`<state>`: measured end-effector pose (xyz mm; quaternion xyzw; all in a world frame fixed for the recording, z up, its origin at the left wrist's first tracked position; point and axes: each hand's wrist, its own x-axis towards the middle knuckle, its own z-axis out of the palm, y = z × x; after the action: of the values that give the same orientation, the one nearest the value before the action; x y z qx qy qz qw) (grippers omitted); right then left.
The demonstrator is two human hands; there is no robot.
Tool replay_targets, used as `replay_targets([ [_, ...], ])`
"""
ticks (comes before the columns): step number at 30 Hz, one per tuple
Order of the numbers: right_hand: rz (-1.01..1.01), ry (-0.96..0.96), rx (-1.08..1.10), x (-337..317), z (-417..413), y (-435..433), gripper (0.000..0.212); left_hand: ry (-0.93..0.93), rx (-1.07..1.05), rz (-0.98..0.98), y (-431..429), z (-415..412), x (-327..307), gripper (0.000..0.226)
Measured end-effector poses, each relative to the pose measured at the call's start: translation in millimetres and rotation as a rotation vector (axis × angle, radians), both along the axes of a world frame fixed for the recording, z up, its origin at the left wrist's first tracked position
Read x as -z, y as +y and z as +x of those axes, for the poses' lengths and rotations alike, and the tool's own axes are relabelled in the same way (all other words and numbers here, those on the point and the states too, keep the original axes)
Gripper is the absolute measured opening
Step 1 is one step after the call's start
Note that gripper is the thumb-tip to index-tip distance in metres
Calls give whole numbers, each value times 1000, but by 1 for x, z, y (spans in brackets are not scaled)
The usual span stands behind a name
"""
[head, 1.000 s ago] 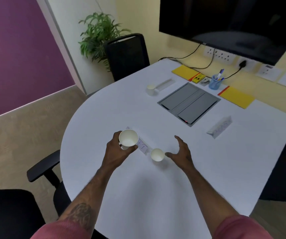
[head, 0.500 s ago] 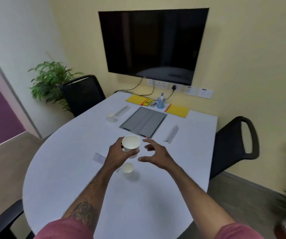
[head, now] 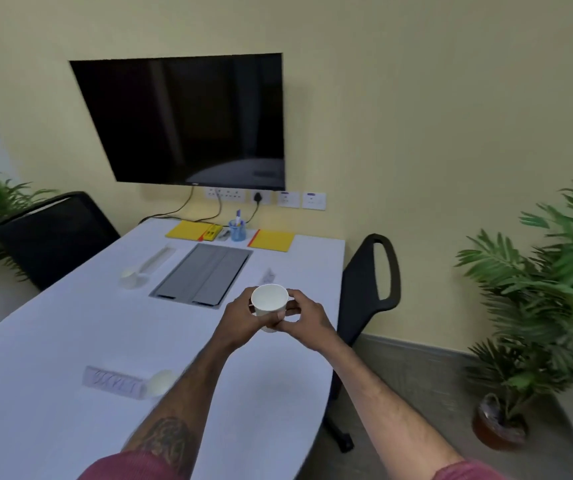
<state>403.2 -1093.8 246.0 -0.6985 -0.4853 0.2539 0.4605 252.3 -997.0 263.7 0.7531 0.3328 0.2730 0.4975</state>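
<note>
Grip: left hand (head: pixel 240 318), right hand (head: pixel 309 322) clasp smooth tapered white paper cup (head: pixel 269 301).

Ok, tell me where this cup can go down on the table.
The cup fits on bare table between the grey panel and the near name card, or at the near edge right of the other cup. Crowded at the far end: yellow pads, pen pot.

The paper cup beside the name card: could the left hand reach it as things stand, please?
Probably yes, once freed: the left hand grips the held cup together with the right hand, but the paper cup stands uncovered beside the left forearm, by the name card.
</note>
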Motion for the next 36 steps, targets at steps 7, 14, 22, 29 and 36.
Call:
replay_targets([
  [7, 9, -53, 58, -1, 116, -35, 70, -13, 70, -53, -29, 119, 2, 73],
  [14, -7, -5, 61, 0, 226, -56, 70, 5, 74, -35, -47, 230, 2, 80],
  [22, 2, 9, 57, 6, 301, -27, 76, 44, 64, 1, -17, 311, 6, 79],
  [29, -28, -5, -3, 6, 375, 54, 73, 39, 15, -11, 58, 379, 13, 75],
  [36, -59, -62, -53, 4, 433, 137, 79, 29, -21, -37, 130, 427, 10, 76],
])
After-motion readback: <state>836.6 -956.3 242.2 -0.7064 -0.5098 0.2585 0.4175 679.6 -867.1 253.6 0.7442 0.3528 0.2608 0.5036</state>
